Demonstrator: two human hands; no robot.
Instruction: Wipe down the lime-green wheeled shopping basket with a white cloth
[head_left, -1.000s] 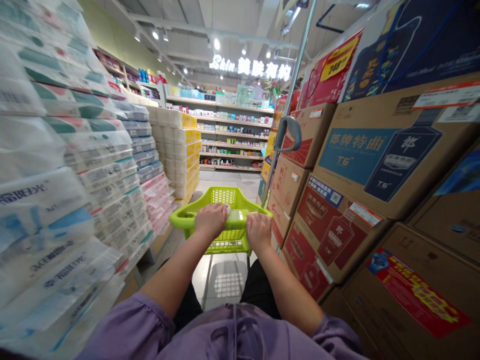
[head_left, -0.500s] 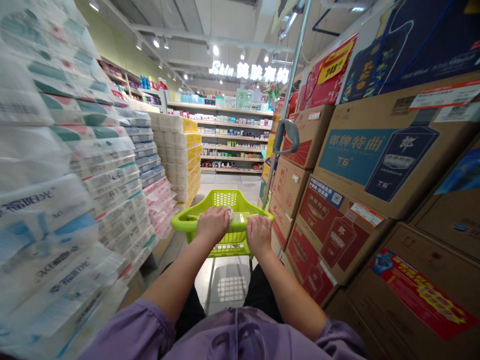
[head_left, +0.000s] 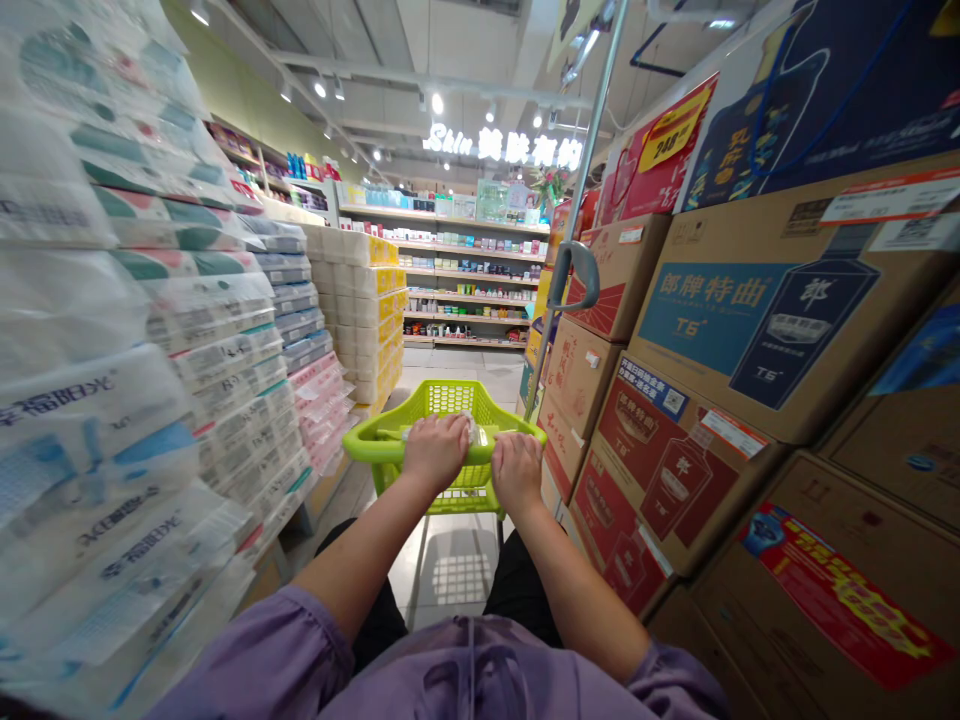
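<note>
A lime-green shopping cart (head_left: 358,443) with a perforated basket stands in front of me. On its handlebar, my left hand (head_left: 435,452) is closed near the middle, fingers wrapped over the bar. Further right, my right hand (head_left: 517,468) grips the same bar close to its right corner. Something whitish and clear, like crumpled plastic, shows just beyond my left fingers; I cannot make out whether the hand touches it. My hands hide part of the handlebar and some of the basket.
Stacked tissue packs (head_left: 225,330) line the left side, with yellow-sided paper packs (head_left: 367,310) farther on. Liquor cartons (head_left: 705,290) are piled along the right. A metal pole with a grey handle (head_left: 581,275) leans beside them. Product shelves (head_left: 472,250) stand across the aisle's end.
My left hand has slid slightly to the right along the handlebar. My right hand stays in place on the bar, and the view has shifted a little.
</note>
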